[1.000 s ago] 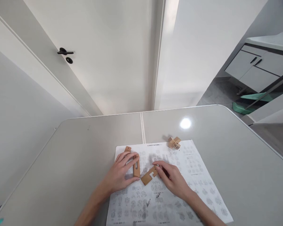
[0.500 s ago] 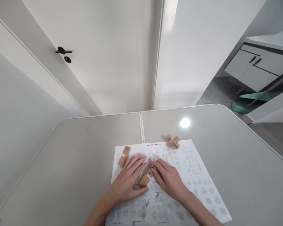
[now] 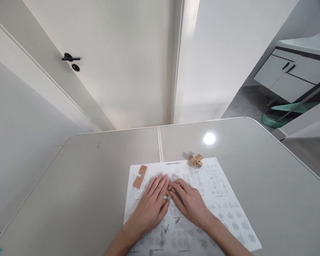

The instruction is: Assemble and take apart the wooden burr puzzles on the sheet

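Observation:
On a printed sheet (image 3: 224, 199), my left hand (image 3: 152, 204) is cupped over a notched wooden puzzle piece (image 3: 165, 196), fingers together on top and thumb at its near edge. Much of that piece is hidden under the palm. My right hand (image 3: 190, 201) pinches a wooden puzzle piece with a dark mark (image 3: 171, 188) between thumb and fingers, right against the notched one. Left of my hands lies another flat notched wooden piece (image 3: 140, 176). A cross-shaped cluster of joined wooden pieces (image 3: 196, 161) rests at the sheet's far edge.
The grey table (image 3: 77, 199) has a pale seam (image 3: 160, 144) down its middle and a rounded raised edge. Beyond it stands a white door with a black handle (image 3: 70, 58). A white cabinet (image 3: 285, 73) and green plastic items (image 3: 273, 121) are at the right.
My left hand has slid slightly right and closed over the notched piece, covering more of it. The flat piece at the left is now uncovered. My right hand has hardly moved.

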The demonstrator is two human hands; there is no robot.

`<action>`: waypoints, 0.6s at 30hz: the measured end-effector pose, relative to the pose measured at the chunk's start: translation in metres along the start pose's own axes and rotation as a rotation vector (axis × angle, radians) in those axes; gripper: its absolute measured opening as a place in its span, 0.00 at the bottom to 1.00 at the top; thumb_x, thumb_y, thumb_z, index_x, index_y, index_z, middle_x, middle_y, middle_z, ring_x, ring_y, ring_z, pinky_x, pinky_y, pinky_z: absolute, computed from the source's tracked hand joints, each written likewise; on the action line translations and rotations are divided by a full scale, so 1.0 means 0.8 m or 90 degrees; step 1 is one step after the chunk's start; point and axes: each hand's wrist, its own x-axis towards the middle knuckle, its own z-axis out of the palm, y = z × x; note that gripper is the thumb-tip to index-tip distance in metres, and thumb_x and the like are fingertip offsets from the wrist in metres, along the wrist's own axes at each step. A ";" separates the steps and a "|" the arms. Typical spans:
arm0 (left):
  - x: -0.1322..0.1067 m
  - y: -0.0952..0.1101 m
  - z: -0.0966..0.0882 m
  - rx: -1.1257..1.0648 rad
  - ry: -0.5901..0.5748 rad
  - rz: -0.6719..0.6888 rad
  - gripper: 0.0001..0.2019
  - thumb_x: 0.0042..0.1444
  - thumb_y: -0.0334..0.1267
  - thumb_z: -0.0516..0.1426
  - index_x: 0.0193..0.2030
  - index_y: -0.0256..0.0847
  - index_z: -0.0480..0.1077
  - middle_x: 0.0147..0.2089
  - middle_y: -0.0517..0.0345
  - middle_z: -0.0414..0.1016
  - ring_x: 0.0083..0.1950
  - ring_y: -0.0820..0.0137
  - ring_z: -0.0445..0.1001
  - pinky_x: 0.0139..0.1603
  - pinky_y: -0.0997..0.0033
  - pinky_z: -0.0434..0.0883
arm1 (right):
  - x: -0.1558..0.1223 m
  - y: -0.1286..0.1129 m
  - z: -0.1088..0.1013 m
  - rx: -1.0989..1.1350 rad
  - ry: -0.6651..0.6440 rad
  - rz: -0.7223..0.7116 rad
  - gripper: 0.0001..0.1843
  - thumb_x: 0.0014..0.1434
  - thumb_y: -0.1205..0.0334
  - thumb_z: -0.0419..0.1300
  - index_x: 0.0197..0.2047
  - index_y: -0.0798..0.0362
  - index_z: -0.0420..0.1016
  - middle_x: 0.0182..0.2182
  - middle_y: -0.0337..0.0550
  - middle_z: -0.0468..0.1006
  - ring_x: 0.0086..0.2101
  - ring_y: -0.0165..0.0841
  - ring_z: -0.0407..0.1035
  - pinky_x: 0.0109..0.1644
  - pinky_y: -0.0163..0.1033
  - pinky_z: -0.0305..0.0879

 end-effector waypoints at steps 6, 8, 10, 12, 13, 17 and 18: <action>0.000 0.000 0.003 0.038 0.022 -0.020 0.36 0.75 0.38 0.48 0.83 0.42 0.33 0.83 0.51 0.45 0.83 0.55 0.45 0.80 0.47 0.57 | 0.001 -0.002 -0.003 -0.016 -0.010 0.000 0.20 0.78 0.61 0.47 0.69 0.49 0.63 0.52 0.54 0.77 0.39 0.40 0.79 0.32 0.40 0.75; 0.000 -0.004 0.002 0.048 0.025 -0.026 0.35 0.76 0.37 0.48 0.83 0.42 0.34 0.83 0.51 0.46 0.83 0.55 0.45 0.80 0.46 0.57 | 0.001 -0.002 -0.003 -0.022 -0.004 0.000 0.19 0.78 0.61 0.47 0.68 0.49 0.63 0.52 0.54 0.77 0.39 0.40 0.79 0.32 0.41 0.76; 0.000 -0.009 0.002 0.063 0.033 -0.038 0.35 0.76 0.38 0.48 0.83 0.42 0.34 0.83 0.50 0.46 0.83 0.55 0.45 0.80 0.45 0.56 | 0.001 -0.001 -0.003 -0.025 0.001 -0.001 0.19 0.78 0.61 0.47 0.67 0.50 0.64 0.52 0.54 0.77 0.39 0.40 0.79 0.32 0.41 0.76; 0.000 -0.015 0.001 0.075 0.051 -0.053 0.35 0.76 0.38 0.48 0.83 0.43 0.34 0.82 0.50 0.48 0.83 0.54 0.46 0.80 0.42 0.56 | 0.000 0.000 -0.002 -0.026 0.003 -0.001 0.18 0.78 0.62 0.47 0.66 0.50 0.65 0.52 0.54 0.77 0.38 0.39 0.79 0.31 0.40 0.75; 0.000 -0.019 0.001 0.078 0.061 -0.061 0.35 0.76 0.38 0.49 0.83 0.44 0.35 0.82 0.50 0.48 0.82 0.53 0.47 0.80 0.40 0.55 | 0.000 0.001 -0.001 -0.026 0.004 -0.001 0.18 0.78 0.62 0.47 0.66 0.50 0.65 0.52 0.54 0.77 0.38 0.39 0.79 0.31 0.40 0.75; 0.000 -0.036 -0.001 0.080 0.086 -0.079 0.35 0.75 0.40 0.50 0.82 0.48 0.39 0.82 0.53 0.50 0.83 0.51 0.46 0.80 0.36 0.51 | 0.000 0.002 -0.001 -0.029 0.004 0.003 0.17 0.77 0.63 0.46 0.65 0.50 0.66 0.52 0.54 0.77 0.37 0.38 0.78 0.30 0.40 0.73; 0.000 -0.040 -0.002 0.079 0.088 -0.085 0.35 0.75 0.39 0.50 0.82 0.48 0.39 0.82 0.54 0.51 0.83 0.51 0.46 0.81 0.36 0.50 | 0.000 0.002 -0.001 -0.028 0.004 0.004 0.17 0.77 0.63 0.47 0.64 0.50 0.66 0.52 0.54 0.77 0.37 0.39 0.78 0.31 0.40 0.74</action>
